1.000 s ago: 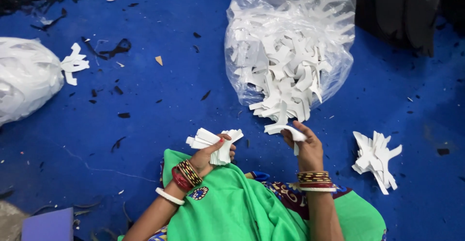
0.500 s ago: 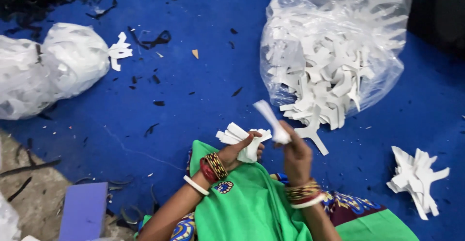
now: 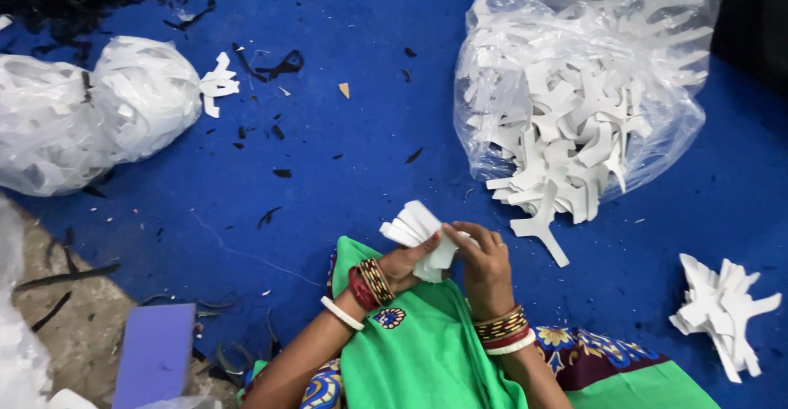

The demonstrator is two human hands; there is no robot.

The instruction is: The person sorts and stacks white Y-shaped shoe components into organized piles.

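White foam cutouts (image 3: 417,236) sat stacked in the left hand (image 3: 408,263); the right hand (image 3: 484,263), which had just carried over another piece from the open bag (image 3: 574,105) ahead, clamped it onto the growing stack.

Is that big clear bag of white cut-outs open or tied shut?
Open. The clear bag gapes at its lower end, and white cut-outs spill out through it onto the blue floor.
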